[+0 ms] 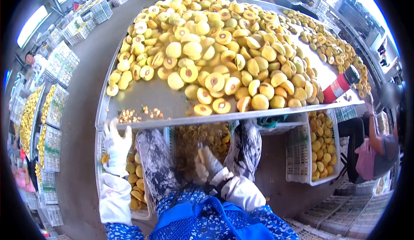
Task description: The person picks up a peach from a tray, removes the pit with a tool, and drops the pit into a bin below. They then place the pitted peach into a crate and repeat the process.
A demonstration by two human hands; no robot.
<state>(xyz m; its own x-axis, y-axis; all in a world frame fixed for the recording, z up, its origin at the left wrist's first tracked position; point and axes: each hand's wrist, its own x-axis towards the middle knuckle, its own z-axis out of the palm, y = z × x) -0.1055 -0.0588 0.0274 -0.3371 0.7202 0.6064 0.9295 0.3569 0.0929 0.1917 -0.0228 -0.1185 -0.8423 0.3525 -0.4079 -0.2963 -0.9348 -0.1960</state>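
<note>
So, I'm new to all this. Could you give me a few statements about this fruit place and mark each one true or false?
1. A big heap of yellow fruit lies on the metal table. True.
2. Every fruit in the heap is whole. False: many are cut in half, their cut faces showing.
3. The left hand is at the table's near edge, towards its left corner. True.
4. The right hand is reaching into the heap. False: it is down between the person's legs, below the tabletop.
5. A red bottle with a black cap is on the floor. False: the bottle is on the table, on the right side.
</note>
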